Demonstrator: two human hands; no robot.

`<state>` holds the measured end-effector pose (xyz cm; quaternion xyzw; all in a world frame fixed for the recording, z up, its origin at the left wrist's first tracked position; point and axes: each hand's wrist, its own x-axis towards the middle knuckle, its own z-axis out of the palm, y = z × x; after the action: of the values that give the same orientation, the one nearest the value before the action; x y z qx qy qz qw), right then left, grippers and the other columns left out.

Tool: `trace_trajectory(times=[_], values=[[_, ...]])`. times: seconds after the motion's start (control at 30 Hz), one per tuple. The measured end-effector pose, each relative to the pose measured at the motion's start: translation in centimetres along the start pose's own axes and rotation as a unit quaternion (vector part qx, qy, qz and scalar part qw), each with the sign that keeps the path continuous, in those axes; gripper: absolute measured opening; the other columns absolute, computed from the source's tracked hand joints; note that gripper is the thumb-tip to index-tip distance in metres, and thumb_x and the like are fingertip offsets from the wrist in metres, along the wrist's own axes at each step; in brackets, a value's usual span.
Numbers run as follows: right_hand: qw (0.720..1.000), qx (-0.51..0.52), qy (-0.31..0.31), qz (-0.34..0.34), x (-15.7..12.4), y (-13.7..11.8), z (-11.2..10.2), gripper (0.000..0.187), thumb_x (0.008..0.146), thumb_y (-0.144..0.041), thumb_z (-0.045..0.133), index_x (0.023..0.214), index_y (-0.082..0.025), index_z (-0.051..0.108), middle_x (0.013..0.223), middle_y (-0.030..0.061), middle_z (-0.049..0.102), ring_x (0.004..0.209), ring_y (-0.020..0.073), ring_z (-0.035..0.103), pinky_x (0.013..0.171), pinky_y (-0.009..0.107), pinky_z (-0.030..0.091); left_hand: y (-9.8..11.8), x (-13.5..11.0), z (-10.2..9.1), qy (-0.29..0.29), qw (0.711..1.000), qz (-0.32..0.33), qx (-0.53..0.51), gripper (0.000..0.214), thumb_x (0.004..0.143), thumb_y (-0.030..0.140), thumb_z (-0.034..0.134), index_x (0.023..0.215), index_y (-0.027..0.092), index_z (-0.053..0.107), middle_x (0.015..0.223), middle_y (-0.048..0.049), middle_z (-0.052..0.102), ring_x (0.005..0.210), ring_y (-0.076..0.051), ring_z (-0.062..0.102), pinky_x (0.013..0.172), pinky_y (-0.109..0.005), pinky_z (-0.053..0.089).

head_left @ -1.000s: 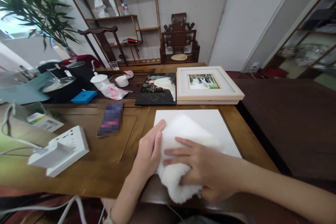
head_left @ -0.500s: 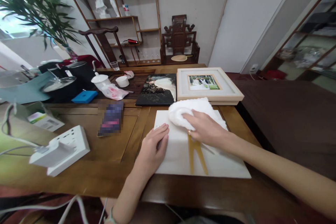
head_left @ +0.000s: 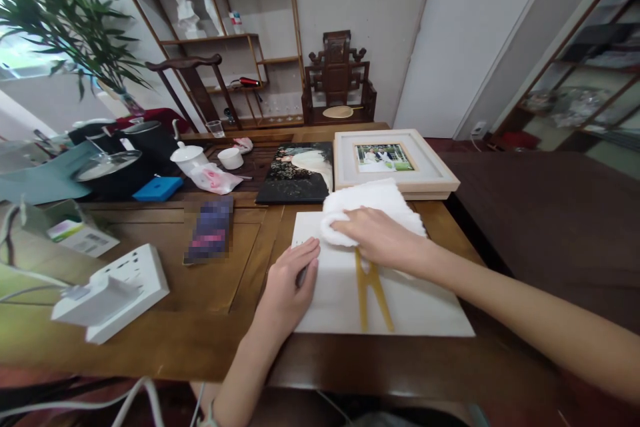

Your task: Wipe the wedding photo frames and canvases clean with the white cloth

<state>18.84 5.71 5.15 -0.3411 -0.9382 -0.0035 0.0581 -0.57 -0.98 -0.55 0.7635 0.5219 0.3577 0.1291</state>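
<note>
A white panel (head_left: 335,300) lies on the wooden table in front of me, with yellow angular shapes (head_left: 373,297) like part of a letter on its face. My right hand (head_left: 383,237) grips a bunched white towel (head_left: 373,197) and presses it on the panel's upper part, hiding what is beneath. Flat along the panel's left edge rests my left hand (head_left: 293,277), fingers stretched out and holding nothing. Beyond the towel stand a framed photo (head_left: 395,153) in a pale wood frame and a dark photo panel (head_left: 297,173).
A white power strip (head_left: 130,290) with cables sits at the left, near an open box (head_left: 75,227). Farther back are a blue box (head_left: 159,188), a black pot (head_left: 113,173), a white teapot (head_left: 190,155) and a small cup (head_left: 231,158). A blurred-out purple item (head_left: 210,230) lies mid-table.
My right hand has shifted slightly left and up with the towel, its fingers now lying more over the cloth. My left hand stays at the panel's edge.
</note>
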Motion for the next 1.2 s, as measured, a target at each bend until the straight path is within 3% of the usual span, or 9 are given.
trace_trajectory(times=[0.2,0.37,0.47,0.57,0.7,0.83,1.0,1.1,1.2], values=[[0.995,-0.029,-0.005,0.094,-7.0,4.2,-0.8,0.050,0.061,0.008,0.040,0.100,-0.017,0.059,0.074,0.0062,0.061,0.070,0.0235,0.058,0.057,0.029,0.034,-0.3,-0.1,0.3,-0.001,1.000,-0.009,-0.002,0.028,0.088,0.021,0.049,0.106,0.018,0.070,0.118,-0.0104,0.068,0.113,-0.026,0.062,0.100,-0.050,0.047],[0.985,-0.058,0.079,0.144,-11.8,6.3,-1.8,0.024,0.070,0.000,0.047,0.078,-0.021,0.055,0.069,0.0043,0.060,0.065,0.0218,0.060,0.057,0.031,0.040,-0.3,-0.1,0.3,0.006,1.000,0.000,0.002,0.028,0.088,0.020,0.049,0.108,0.016,0.069,0.119,-0.0112,0.067,0.114,-0.026,0.062,0.101,-0.049,0.047],[0.959,-0.108,0.219,0.146,-12.7,5.9,-2.2,0.016,0.076,-0.006,0.050,0.072,-0.021,0.055,0.096,0.0156,0.065,0.092,0.0304,0.063,0.070,0.040,0.048,-0.3,-0.1,0.3,0.003,1.000,-0.002,0.005,0.028,0.088,0.020,0.050,0.108,0.018,0.069,0.119,-0.0102,0.067,0.114,-0.026,0.061,0.101,-0.049,0.048],[0.954,-0.105,0.278,0.048,-11.6,4.9,-1.2,0.021,0.083,-0.006,0.050,0.069,-0.021,0.056,0.134,0.0157,0.051,0.129,0.0326,0.043,0.102,0.049,0.039,-0.3,-0.1,0.3,0.002,1.000,-0.003,0.005,0.027,0.089,0.020,0.050,0.107,0.018,0.069,0.119,-0.0101,0.067,0.114,-0.025,0.062,0.101,-0.048,0.048],[0.976,-0.072,0.205,0.023,-8.9,4.2,2.0,0.026,0.082,0.000,0.046,0.078,-0.019,0.064,0.136,0.0123,0.053,0.132,0.0295,0.038,0.105,0.053,0.037,-0.3,0.0,0.3,0.006,1.000,0.003,0.004,0.027,0.089,0.020,0.049,0.107,0.018,0.069,0.118,-0.0101,0.068,0.114,-0.024,0.062,0.101,-0.047,0.048],[0.989,-0.001,0.145,0.040,-7.6,4.3,3.6,0.041,0.062,0.007,0.047,0.089,-0.015,0.067,0.137,0.0159,0.051,0.132,0.0319,0.038,0.105,0.056,0.034,-0.3,0.0,0.3,0.006,1.000,0.003,0.004,0.027,0.089,0.019,0.049,0.107,0.018,0.069,0.118,-0.0097,0.068,0.114,-0.024,0.062,0.100,-0.047,0.049],[0.996,0.038,0.081,0.006,-9.0,3.1,2.5,0.040,0.058,0.004,0.049,0.089,-0.014,0.067,0.140,0.0194,0.046,0.133,0.0347,0.035,0.106,0.058,0.032,-0.1,0.0,0.2,0.006,1.000,-0.003,0.001,0.027,0.089,0.020,0.049,0.107,0.016,0.069,0.118,-0.0109,0.068,0.114,-0.025,0.062,0.101,-0.048,0.048],[0.999,0.037,0.031,-0.003,-11.1,0.8,1.5,0.040,0.057,0.001,0.051,0.089,-0.016,0.068,0.138,0.0205,0.048,0.131,0.0369,0.038,0.104,0.059,0.035,-0.1,0.0,0.2,0.005,1.000,-0.002,0.000,0.027,0.089,0.020,0.050,0.108,0.016,0.069,0.119,-0.0106,0.067,0.115,-0.025,0.061,0.102,-0.047,0.047],[0.998,0.049,0.028,-0.019,-13.5,-1.5,0.4,0.049,0.047,-0.001,0.048,0.088,-0.022,0.066,0.136,0.0162,0.052,0.129,0.0359,0.042,0.100,0.057,0.042,-0.2,-0.1,0.3,0.013,1.000,0.009,-0.003,0.026,0.089,0.019,0.050,0.108,0.016,0.068,0.119,-0.0106,0.067,0.115,-0.024,0.061,0.102,-0.046,0.047]])
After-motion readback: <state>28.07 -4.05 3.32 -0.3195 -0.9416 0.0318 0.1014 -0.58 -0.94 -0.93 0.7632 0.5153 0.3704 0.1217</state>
